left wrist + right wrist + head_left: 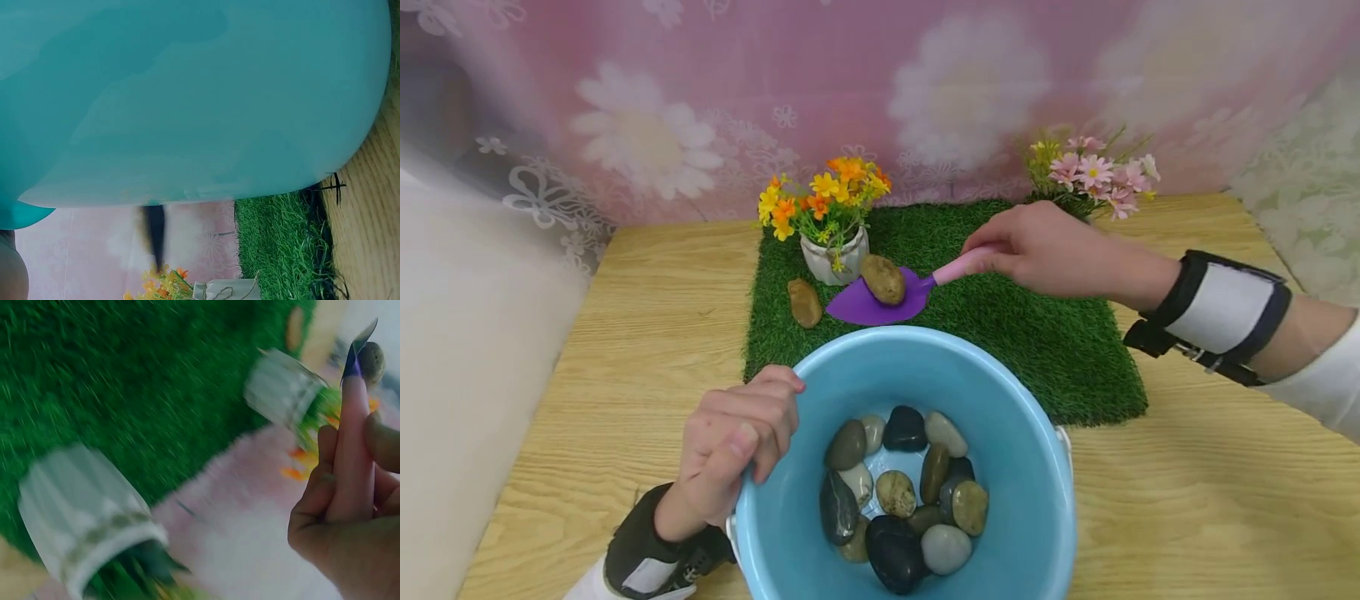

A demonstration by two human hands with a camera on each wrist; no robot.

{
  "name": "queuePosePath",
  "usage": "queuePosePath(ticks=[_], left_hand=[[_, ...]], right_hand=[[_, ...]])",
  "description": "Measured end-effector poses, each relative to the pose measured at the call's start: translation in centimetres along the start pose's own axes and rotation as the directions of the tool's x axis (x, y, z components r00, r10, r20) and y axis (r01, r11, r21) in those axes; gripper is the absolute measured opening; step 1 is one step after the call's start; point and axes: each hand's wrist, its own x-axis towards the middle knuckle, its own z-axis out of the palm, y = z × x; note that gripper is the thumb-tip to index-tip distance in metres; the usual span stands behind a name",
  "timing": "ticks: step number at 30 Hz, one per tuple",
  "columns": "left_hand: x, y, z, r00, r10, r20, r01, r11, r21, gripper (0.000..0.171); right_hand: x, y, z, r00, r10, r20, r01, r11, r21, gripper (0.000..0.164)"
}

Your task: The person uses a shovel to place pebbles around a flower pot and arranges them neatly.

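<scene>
My right hand [1045, 250] grips the pink handle of a purple garden trowel [876, 307]. A brown stone [883, 279] lies on the blade, which is held up beyond the far rim of a light blue bucket [910, 337]. In the right wrist view, fingers and thumb wrap the handle, and the stone [373, 365] shows at the blade. My left hand [737, 437] holds the bucket's left rim, its fingers curled over the edge. Several smooth stones [896, 493], black, grey and tan, lie on the bucket's bottom. The bucket's side [200, 112] fills most of the left wrist view.
Artificial grass mat [1022, 333] covers part of the wooden table [640, 350]. Another brown stone [805, 303] lies at the mat's left. A white pot [837, 255] of orange and yellow flowers stands behind it; pink flowers [1093, 173] stand back right. A pink floral curtain [820, 75] hangs behind.
</scene>
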Motion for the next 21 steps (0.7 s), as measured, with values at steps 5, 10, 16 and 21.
queuePosePath(ticks=[5,10,16,21], left_hand=[[0.1,0.0,0.0,1.000,-0.001,0.002,0.001,1.000,0.000,0.048],[0.0,0.0,0.0,1.000,0.005,-0.006,-0.005,1.000,-0.002,0.048],[-0.1,0.1,0.1,1.000,0.001,-0.005,-0.001,1.000,0.007,0.048],[-0.1,0.1,0.0,1.000,-0.010,0.010,0.010,1.000,0.012,0.048]], right_hand=[[1.8,1.1,3.0,0.999,0.014,0.040,-0.014,1.000,0.001,0.021],[3.8,1.2,5.0,0.995,0.028,0.098,-0.028,1.000,0.002,0.020],[4.9,0.5,6.0,0.988,0.066,0.141,-0.072,0.997,0.034,0.024],[4.9,-0.1,5.3,0.991,0.047,0.127,-0.053,0.998,0.040,0.031]])
